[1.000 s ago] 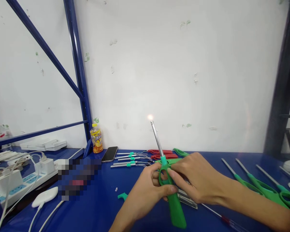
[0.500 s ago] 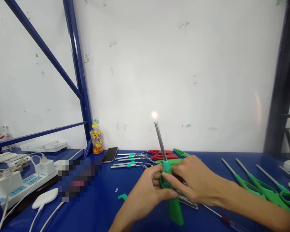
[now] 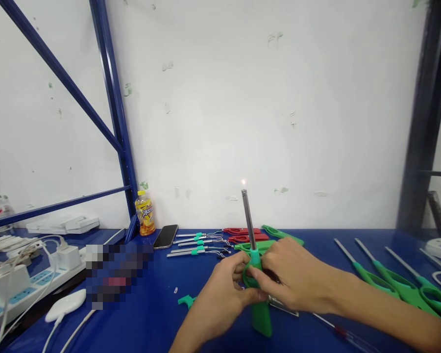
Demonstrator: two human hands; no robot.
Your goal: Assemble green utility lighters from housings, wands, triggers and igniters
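Note:
A green long-nosed gas lighter (image 3: 260, 316) stands nearly upright in front of me, its metal tube pointing up with a small flame (image 3: 243, 182) just above the tip. My left hand (image 3: 226, 289) is closed around its body from the left. From the right, my right hand (image 3: 288, 272) grips the same lighter near the trigger loop, its fingertips partly hidden. Behind the hands lie red handles (image 3: 242, 239) and green handles, with several metal lighter tubes (image 3: 187, 252) with teal collars and wires to their left. A small teal plastic part (image 3: 186, 301) lies beside my left forearm.
Several green lighters (image 3: 404, 289) lie at right, near a screwdriver (image 3: 347, 336). A phone (image 3: 165, 236) and a yellow-capped bottle (image 3: 145, 213) are at the back left. White power strips (image 3: 25, 290) with cables and a white charger (image 3: 65, 305) occupy the left. A blue rack post (image 3: 115, 108) rises there.
The flame has shrunk. The lighter's tip has shifted slightly right and down, and the tube is more upright. Both hands keep their hold, while the view has turned slightly.

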